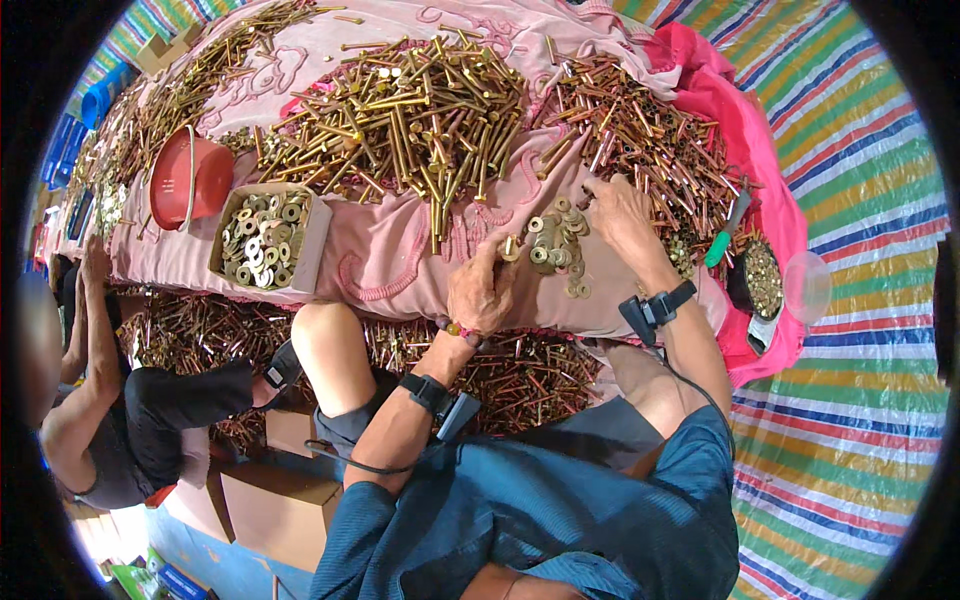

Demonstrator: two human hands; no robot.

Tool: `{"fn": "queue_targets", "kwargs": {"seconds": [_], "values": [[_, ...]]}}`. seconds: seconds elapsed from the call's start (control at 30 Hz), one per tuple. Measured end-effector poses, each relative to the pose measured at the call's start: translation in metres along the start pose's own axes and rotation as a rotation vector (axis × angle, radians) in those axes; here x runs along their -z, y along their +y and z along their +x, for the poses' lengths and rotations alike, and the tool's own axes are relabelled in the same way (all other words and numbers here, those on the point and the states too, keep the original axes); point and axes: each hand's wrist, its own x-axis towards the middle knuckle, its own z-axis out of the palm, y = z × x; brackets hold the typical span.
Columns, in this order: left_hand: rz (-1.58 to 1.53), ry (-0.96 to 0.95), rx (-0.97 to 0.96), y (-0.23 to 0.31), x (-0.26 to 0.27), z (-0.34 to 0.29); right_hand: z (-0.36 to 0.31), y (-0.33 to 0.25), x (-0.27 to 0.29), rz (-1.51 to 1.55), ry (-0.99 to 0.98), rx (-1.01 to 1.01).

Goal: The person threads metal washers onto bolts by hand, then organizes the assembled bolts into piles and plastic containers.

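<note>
My left hand [480, 288] is closed, with a small brass-coloured metal piece [510, 248] pinched at its fingertips; its exact kind is too small to tell. Just right of it, flat washers [556, 240] lie in a loose heap on the pink cloth [385, 240]. My right hand [624, 216] reaches to the near left edge of a pile of copper-brown metal sleeves [650, 130]. Its fingers are bent together over something dark that I cannot make out. Beyond my left hand spreads a big pile of long gold-coloured bolts [420, 115].
A cardboard box of washers [262, 240] and a red bucket [192, 180] stand left. Green-handled pliers [728, 232] and a dark container of small parts [758, 280] lie right. Another person's arm [97, 310] is at the far left. More bolts [500, 385] lie below the cloth's edge.
</note>
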Motion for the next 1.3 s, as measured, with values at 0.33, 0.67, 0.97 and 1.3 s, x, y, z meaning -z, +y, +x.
{"fn": "queue_targets", "kwargs": {"seconds": [0.33, 0.67, 0.97, 1.3], "values": [[-0.020, 0.035, -0.047, -0.001, -0.003, -0.001, -0.008, 0.017, 0.010, -0.097, -0.030, 0.114], [0.105, 0.005, -0.027, 0.007, 0.004, 0.003, -0.037, 0.006, 0.012, 0.149, 0.156, -0.074], [0.050, 0.036, -0.044, 0.005, 0.002, 0.001, -0.002, 0.018, 0.000, -0.133, -0.127, 0.049], [0.014, 0.042, -0.030, 0.014, 0.004, 0.006, -0.065, 0.001, -0.008, 0.761, 0.285, -0.561]]}}
